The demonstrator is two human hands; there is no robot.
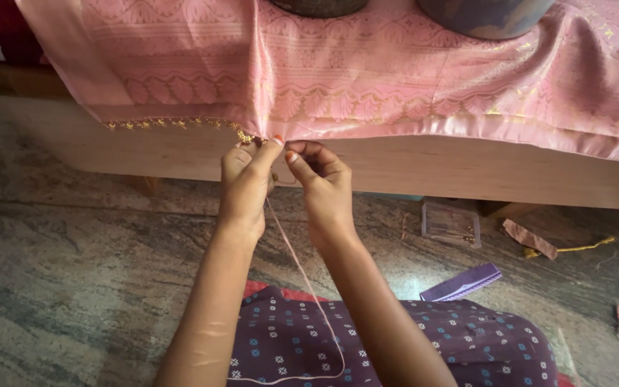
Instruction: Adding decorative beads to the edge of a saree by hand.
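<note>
A pink patterned silk cloth (410, 79) hangs over a low wooden bench (431, 168). Its lower edge carries a gold bead trim (173, 123) that ends just above my hands. My left hand (245, 183) pinches the cloth's hem at the end of the trim. My right hand (320, 183) is close beside it, fingers closed on a fine needle or the thread; the needle is too small to see. A pink thread (302, 276) runs from my hands down across my lap.
Two round pots (481, 18) weigh the cloth down on the bench. On the stone floor to the right lie a small clear plastic box (451, 223), a purple comb-like strip (463, 282), a pink cloth scrap (531, 239) and gold thread (582, 247).
</note>
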